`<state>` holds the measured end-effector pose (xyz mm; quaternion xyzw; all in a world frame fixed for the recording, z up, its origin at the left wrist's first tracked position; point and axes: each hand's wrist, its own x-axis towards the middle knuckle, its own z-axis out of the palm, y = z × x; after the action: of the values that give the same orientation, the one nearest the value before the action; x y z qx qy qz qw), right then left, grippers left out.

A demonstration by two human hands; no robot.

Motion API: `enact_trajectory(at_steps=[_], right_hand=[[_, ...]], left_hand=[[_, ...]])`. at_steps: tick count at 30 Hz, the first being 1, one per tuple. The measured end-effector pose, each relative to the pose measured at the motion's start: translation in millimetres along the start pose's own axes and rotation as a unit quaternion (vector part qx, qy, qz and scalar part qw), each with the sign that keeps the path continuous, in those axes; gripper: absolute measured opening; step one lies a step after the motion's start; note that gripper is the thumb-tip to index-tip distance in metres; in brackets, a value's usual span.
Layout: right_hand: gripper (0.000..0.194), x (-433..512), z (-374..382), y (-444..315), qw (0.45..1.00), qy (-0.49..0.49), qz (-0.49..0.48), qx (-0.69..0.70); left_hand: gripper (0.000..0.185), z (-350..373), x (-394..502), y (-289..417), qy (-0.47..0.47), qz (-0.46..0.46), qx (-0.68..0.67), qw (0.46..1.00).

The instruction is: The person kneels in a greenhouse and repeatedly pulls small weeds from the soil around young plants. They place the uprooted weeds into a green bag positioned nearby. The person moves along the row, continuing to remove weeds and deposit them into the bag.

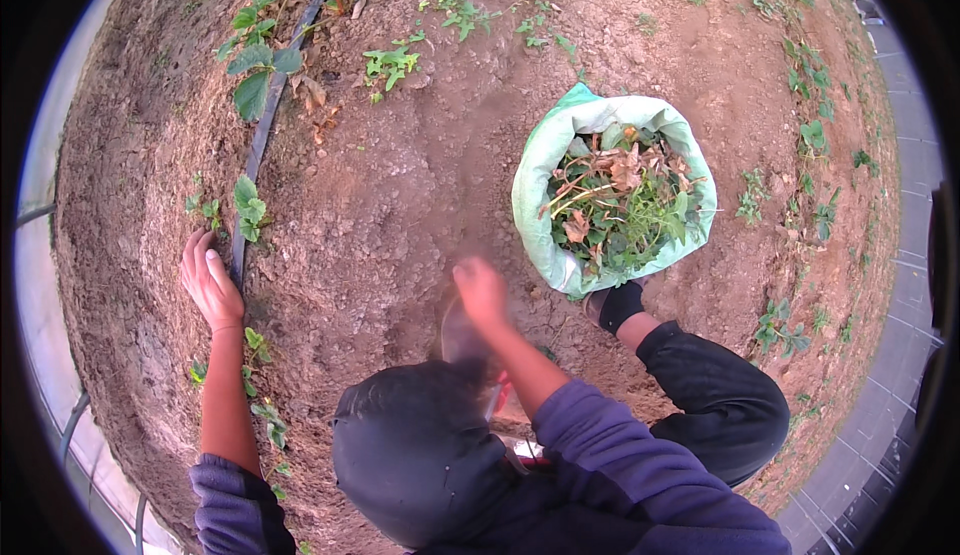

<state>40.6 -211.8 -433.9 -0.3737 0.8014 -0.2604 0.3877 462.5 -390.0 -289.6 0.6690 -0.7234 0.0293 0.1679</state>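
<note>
My left hand (211, 283) reaches down to the soil, fingers close together, beside a black drip line (259, 139) and just below small weeds (204, 208). A little strawberry plant (250, 208) grows on the other side of the line. My right hand (480, 289) is blurred and curled above the bare soil near my knee; whether it holds anything cannot be told. Up and to the right of it stands a pale green sack (530, 187) with a rolled rim, filled with dry brown leaves and green weeds (622, 195).
A larger strawberry plant (255, 79) grows beside the drip line at the top. Low weeds (391, 65) dot the soil. My shod foot (611, 306) is against the sack's near side. Grey ground cover (911, 255) borders the bed at right.
</note>
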Motion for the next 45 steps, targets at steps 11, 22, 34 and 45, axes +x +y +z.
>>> enact_trajectory(at_steps=[11,22,34,45], right_hand=[[0.029,5,11,-11,0.998,0.011,-0.057,-0.037],[0.022,0,14,-17,0.998,0.018,-0.029,-0.051],[0.027,-2,-3,-22,0.989,0.019,0.036,0.141],[0.016,-1,-233,-147,0.932,0.272,-0.136,0.197]], left_hand=[[0.049,0,-1,1,0.001,-0.001,-0.006,1.0],[0.05,0,0,0,0.005,0.004,-0.004,1.0],[0.05,0,0,1,0.005,0.006,-0.004,1.0],[0.051,0,-1,1,0.0,-0.009,0.002,1.0]])
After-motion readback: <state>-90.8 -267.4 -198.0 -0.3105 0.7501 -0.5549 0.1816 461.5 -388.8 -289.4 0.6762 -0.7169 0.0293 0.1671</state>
